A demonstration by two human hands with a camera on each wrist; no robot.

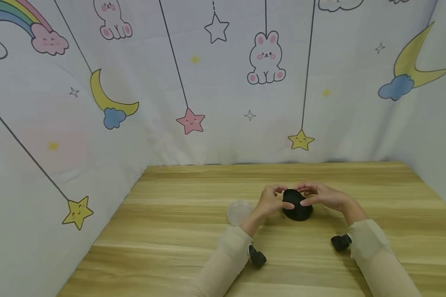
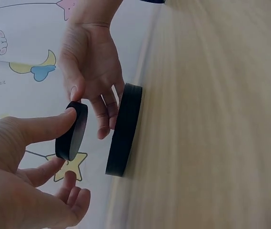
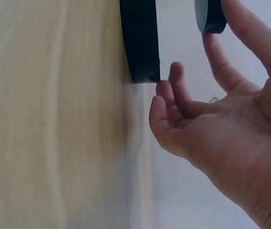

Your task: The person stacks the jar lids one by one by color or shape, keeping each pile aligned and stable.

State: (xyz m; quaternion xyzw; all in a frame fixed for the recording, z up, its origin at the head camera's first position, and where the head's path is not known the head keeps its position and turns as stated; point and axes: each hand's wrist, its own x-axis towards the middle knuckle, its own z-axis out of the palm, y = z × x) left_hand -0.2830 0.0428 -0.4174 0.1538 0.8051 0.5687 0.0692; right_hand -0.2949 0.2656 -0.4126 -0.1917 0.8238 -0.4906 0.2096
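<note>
A small round black disc (image 1: pixel 292 195) with a pale underside is held up between both hands. My left hand (image 1: pixel 269 202) pinches its near-left edge, thumb on one side and a finger on the other in the left wrist view. From the opposite side, the thumb and index finger of my right hand (image 1: pixel 328 198) grip the disc's edge. Below it a larger, thick black disc (image 2: pixel 124 131) lies flat on the table, partly covered by the small one in the head view. The right hand's other fingers curl loosely close to the larger disc's rim.
Left of the discs, a clear round lid-like piece (image 1: pixel 238 212) lies on the wood-grain table (image 1: pixel 171 247), partly behind my left wrist. Black camera mounts (image 1: pixel 258 258) stick out from both wrists. A white printed curtain (image 1: pixel 226 140) hangs along the table's back edge.
</note>
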